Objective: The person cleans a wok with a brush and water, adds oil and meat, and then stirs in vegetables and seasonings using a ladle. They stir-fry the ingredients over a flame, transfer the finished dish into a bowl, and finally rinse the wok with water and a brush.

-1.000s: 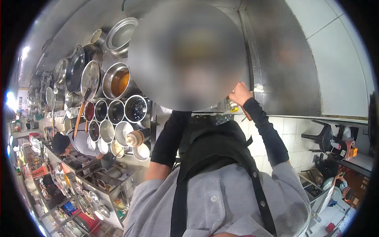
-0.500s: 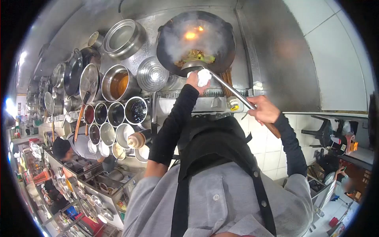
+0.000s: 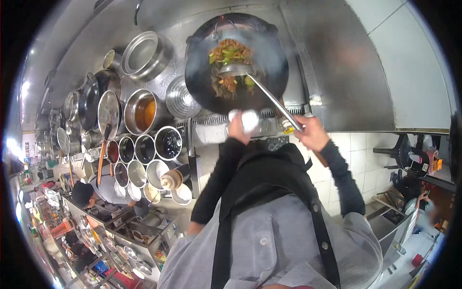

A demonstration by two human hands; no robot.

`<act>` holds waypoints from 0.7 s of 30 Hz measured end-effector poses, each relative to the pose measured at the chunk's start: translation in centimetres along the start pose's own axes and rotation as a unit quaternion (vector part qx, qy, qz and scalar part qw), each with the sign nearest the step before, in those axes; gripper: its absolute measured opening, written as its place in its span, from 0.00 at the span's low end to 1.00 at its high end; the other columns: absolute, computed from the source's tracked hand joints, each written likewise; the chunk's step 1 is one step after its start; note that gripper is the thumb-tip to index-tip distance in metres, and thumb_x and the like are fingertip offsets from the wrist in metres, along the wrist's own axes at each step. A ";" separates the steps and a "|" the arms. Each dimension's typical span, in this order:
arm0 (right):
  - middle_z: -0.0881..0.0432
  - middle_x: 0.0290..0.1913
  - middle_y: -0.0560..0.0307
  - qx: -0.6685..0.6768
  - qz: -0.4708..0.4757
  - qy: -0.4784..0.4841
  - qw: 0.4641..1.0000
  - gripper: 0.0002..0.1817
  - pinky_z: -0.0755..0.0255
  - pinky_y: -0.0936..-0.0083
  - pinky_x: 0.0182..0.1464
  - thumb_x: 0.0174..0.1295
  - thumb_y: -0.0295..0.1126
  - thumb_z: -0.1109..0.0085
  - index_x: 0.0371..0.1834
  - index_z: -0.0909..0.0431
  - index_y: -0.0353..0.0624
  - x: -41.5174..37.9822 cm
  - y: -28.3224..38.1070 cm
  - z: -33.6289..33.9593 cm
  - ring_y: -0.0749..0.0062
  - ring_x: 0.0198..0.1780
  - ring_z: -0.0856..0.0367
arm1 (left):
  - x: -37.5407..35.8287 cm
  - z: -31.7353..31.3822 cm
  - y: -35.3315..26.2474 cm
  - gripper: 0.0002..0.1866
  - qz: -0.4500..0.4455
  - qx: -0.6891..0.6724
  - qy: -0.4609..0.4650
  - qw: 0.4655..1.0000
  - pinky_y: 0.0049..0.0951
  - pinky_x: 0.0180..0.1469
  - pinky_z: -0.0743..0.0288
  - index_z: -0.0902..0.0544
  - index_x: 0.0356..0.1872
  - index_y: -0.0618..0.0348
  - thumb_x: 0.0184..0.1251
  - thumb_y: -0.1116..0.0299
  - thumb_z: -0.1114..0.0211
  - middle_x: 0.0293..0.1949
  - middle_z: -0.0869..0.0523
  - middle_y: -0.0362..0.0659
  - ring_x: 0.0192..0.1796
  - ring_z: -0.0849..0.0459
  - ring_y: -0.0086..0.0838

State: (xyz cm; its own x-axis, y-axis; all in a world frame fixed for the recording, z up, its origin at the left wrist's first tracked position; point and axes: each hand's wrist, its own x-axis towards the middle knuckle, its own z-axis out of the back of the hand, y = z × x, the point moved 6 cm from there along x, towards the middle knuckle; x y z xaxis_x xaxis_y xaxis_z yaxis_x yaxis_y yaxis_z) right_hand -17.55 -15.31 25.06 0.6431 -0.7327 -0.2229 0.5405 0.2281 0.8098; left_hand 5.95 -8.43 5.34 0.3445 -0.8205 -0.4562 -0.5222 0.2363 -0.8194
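Observation:
A large dark wok [image 3: 202, 79] holds stir-fried pieces of brown meat and green vegetables [image 3: 232, 50], with light smoke over it. My right hand [image 3: 313, 134] is closed around the long handle of a metal ladle [image 3: 237, 69]. The ladle's bowl rests among the food, its wooden end passing below my hand. At the wok's near edge, my left hand [image 3: 237, 127] is closed on a folded white cloth [image 3: 250, 121], blurred by motion. Whether the cloth also grips the wok's rim or handle is hidden.
Left of the wok lie a perforated strainer [image 3: 182, 98], a pot of amber liquid [image 3: 146, 111] and a metal basin [image 3: 142, 54]. Several seasoning pots [image 3: 168, 143] and a squeeze bottle [image 3: 174, 178] stand nearer me. Another person [image 3: 85, 193] is at lower left.
The flames inside the wok are gone and the smoke is thinner. The food is spread wider, and the ladle bowl sits farther in. My left hand and the cloth have moved nearer my body.

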 end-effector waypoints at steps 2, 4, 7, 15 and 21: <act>0.22 0.20 0.59 0.069 -0.118 0.097 0.986 0.25 0.29 0.76 0.14 0.60 0.20 0.45 0.64 0.21 0.41 -1.2 0.6 1.2 0.80 0.11 0.29 | 3.2 -2.4 -6.1 0.25 -0.305 0.433 0.033 0.848 0.40 0.45 0.19 0.22 0.46 0.66 0.49 0.63 0.25 0.38 0.13 0.52 0.41 0.12 0.42; 0.22 0.19 0.57 0.065 -0.120 0.125 0.983 0.24 0.27 0.74 0.16 0.59 0.21 0.45 0.62 0.21 0.39 -0.5 0.4 0.8 0.76 0.11 0.27 | 6.8 -2.7 -5.9 0.23 -0.196 0.140 0.118 0.963 0.40 0.43 0.19 0.22 0.46 0.64 0.54 0.60 0.28 0.38 0.13 0.50 0.40 0.13 0.42; 0.22 0.17 0.48 -0.031 -0.038 0.090 0.995 0.17 0.25 0.69 0.17 0.56 0.22 0.45 0.50 0.19 0.34 4.5 -1.8 -0.9 0.66 0.12 0.21 | 8.2 -3.4 -7.0 0.15 0.058 -0.018 0.075 0.995 0.42 0.44 0.20 0.23 0.48 0.54 0.72 0.55 0.44 0.43 0.15 0.44 0.47 0.16 0.37; 0.19 0.35 0.28 -0.066 0.051 -0.150 0.985 0.21 0.26 0.49 0.44 0.55 0.26 0.42 0.53 0.25 0.30 7.3 -4.7 -5.2 0.34 0.41 0.18 | 0.9 1.9 3.9 0.15 0.152 -0.176 -0.061 0.971 0.44 0.42 0.16 0.22 0.49 0.55 0.78 0.57 0.52 0.40 0.12 0.42 0.42 0.12 0.36; 0.17 0.33 0.34 -0.019 0.001 -0.078 0.997 0.22 0.23 0.64 0.41 0.55 0.23 0.41 0.56 0.21 0.33 0.7 -0.6 0.8 0.45 0.35 0.15 | 5.8 -1.7 -0.6 0.14 0.159 -0.254 -0.012 0.954 0.46 0.42 0.19 0.22 0.48 0.54 0.76 0.57 0.51 0.43 0.13 0.43 0.45 0.14 0.39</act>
State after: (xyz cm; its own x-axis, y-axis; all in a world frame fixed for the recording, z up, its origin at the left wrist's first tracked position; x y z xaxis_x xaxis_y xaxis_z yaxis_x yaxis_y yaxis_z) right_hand -17.85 -16.41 24.84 0.5538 -0.8221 -0.1321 0.5617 0.2518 0.7881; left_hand 6.95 -14.26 3.80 0.1201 -0.7356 -0.6667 -0.9116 0.1842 -0.3675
